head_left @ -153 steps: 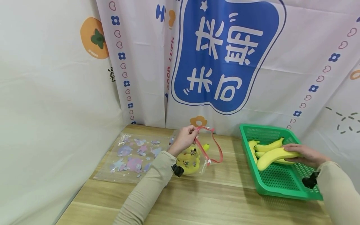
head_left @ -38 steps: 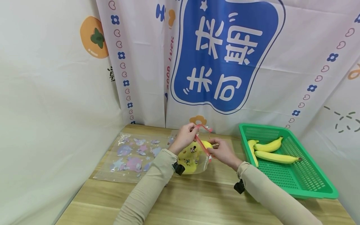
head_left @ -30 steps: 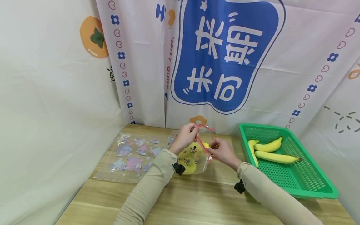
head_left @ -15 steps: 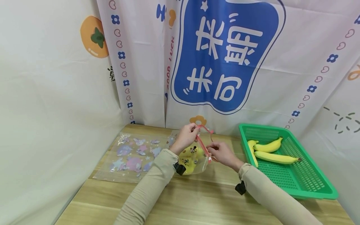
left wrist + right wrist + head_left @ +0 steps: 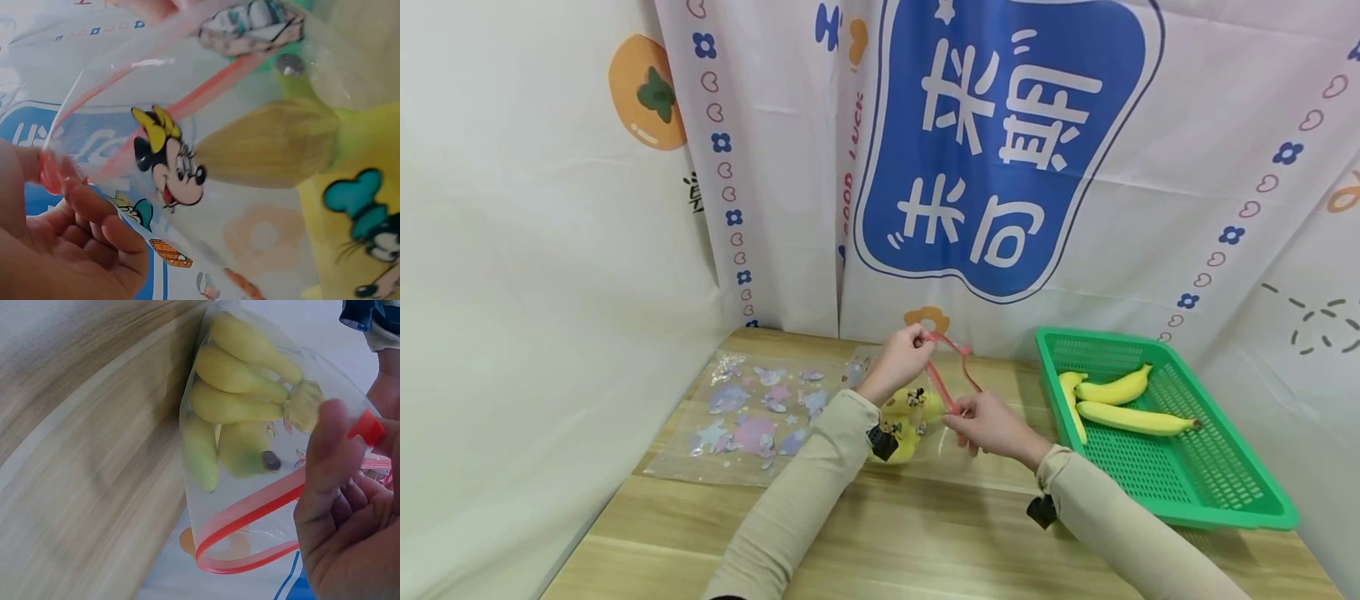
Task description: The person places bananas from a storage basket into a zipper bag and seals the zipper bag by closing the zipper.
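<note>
A clear zip bag (image 5: 917, 398) with cartoon prints and a red zip rim lies on the table, its mouth partly spread. Inside it is a bunch of yellow bananas (image 5: 240, 403) with a loose banana (image 5: 244, 450) beside it. My left hand (image 5: 898, 362) pinches the far part of the red rim; the left wrist view shows its fingers (image 5: 87, 200) on that edge. With thumb and fingers my right hand (image 5: 992, 427) pinches the near end of the rim, where a red zip piece (image 5: 367, 428) shows in the right wrist view.
A green basket (image 5: 1247, 454) at the right holds three bananas (image 5: 1138, 419). Flat on the table (image 5: 887, 542) at the left lies another clear bag (image 5: 752, 421) with purple and pink prints. A printed curtain (image 5: 790, 167) hangs behind the table.
My right hand has left the basket, where it gripped a banana, and come to the bag. In the last second it slid nearer along the rim. A yellow banana has sunk deeper into the bag.
</note>
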A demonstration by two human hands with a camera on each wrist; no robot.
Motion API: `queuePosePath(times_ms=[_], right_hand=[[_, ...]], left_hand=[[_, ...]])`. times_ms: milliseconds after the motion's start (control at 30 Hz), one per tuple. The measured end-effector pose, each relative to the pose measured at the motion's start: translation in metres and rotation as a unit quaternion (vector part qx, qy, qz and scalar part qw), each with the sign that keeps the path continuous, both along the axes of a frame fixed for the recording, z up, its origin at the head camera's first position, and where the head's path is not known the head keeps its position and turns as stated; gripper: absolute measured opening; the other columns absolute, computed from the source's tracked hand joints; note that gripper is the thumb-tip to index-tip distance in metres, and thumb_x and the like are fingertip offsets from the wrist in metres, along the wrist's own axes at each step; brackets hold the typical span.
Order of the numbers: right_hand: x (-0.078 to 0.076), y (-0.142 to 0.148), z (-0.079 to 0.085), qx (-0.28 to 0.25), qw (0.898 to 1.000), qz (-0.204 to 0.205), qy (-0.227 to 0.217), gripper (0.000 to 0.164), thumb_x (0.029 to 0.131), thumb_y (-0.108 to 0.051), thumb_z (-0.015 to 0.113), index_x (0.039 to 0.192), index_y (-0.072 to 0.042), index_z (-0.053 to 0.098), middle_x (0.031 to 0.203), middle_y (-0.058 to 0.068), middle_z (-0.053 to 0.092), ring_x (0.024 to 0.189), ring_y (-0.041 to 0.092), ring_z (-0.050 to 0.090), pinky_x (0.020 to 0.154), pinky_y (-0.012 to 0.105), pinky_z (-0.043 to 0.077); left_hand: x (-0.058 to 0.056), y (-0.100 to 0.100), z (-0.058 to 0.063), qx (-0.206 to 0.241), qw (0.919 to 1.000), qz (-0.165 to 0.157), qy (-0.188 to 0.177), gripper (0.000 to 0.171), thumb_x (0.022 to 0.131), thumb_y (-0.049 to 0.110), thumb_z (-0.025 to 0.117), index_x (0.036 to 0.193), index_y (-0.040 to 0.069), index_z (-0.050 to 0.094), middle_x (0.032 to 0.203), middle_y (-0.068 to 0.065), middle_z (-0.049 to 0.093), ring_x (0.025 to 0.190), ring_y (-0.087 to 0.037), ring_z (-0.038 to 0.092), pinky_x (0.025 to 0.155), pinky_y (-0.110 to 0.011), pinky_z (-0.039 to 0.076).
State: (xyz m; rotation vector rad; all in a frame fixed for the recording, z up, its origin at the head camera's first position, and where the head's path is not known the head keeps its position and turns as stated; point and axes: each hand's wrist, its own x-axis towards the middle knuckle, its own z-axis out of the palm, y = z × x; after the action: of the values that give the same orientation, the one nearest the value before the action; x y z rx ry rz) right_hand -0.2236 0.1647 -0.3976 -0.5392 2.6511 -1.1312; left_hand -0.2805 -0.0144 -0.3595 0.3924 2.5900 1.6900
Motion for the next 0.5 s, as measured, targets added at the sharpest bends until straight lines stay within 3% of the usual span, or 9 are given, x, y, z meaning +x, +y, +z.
queuePosePath(times_ms=[233,367,500], right_hand=[[0.003,0.001,-0.001,-0.004,1.000,0.017,0.016,0.021,0.092,-0.024,0.063,0.075,-0.013,0.065,0.059,0.001,0.061,0.052,0.021,0.062,0.047,0.037,0.053],[0.006,0.002,-0.001,-0.011,0.999,0.019,0.025,0.021,0.092,-0.020,0.063,0.072,-0.012,0.065,0.056,0.002,0.060,0.051,0.016,0.060,0.046,0.033,0.052],[0.008,0.005,0.000,-0.023,0.999,0.020,0.017,0.022,0.091,-0.020,0.064,0.072,-0.010,0.065,0.057,0.003,0.060,0.053,0.023,0.062,0.047,0.036,0.053]], left_hand=[[-0.011,0.001,0.001,0.003,0.9998,-0.013,0.013,0.029,0.090,0.023,0.064,0.070,0.010,0.047,0.059,0.001,0.038,0.047,-0.011,0.033,0.042,-0.023,0.029],[-0.018,0.001,0.003,-0.011,0.9998,-0.014,0.010,0.024,0.090,0.020,0.063,0.075,0.009,0.047,0.064,-0.001,0.042,0.049,-0.013,0.037,0.045,-0.023,0.033],[-0.020,0.003,0.007,-0.042,0.9985,-0.003,0.036,0.013,0.089,0.014,0.058,0.082,0.009,0.049,0.071,-0.003,0.047,0.054,-0.014,0.041,0.047,-0.024,0.034]])
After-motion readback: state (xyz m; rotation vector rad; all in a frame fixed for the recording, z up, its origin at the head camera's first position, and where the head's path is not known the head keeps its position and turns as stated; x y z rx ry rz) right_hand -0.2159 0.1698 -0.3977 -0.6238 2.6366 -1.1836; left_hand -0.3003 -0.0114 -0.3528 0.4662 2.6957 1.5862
